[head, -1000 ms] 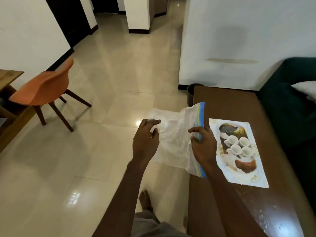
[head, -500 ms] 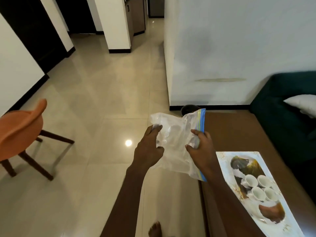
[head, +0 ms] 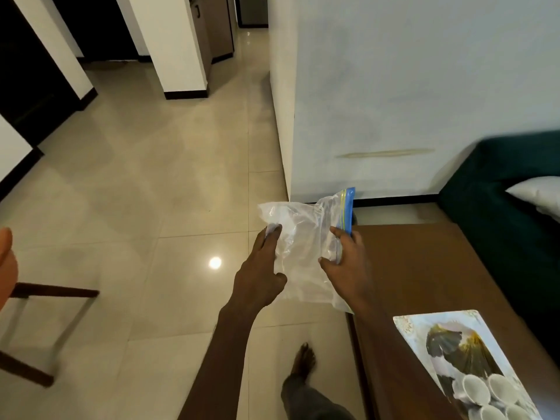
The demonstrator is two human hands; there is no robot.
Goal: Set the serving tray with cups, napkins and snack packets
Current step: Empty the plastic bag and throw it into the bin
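Observation:
I hold a clear plastic zip bag (head: 303, 237) with a blue seal strip in front of me, above the floor beside the table's left edge. My left hand (head: 260, 277) pinches its left side, and my right hand (head: 348, 265) grips its right side by the blue strip. The bag looks empty. A printed serving tray (head: 424, 331) lies on the brown wooden table (head: 409, 268) at the lower right. Several small white cups (head: 485, 392) stand together on the tray's near end, partly cut off by the frame.
A dark green sofa (head: 497, 237) with a white cushion (head: 536, 192) runs along the table's right side. A white wall (head: 394, 101) rises behind the table. An orange chair (head: 6, 268) with dark legs stands on the tiled floor at far left. My bare foot (head: 303, 362) is beside the table.
The view has swung up and to the left, so the tray and cups slid to the lower right corner. Both hands kept hold of the bag and lifted it slightly.

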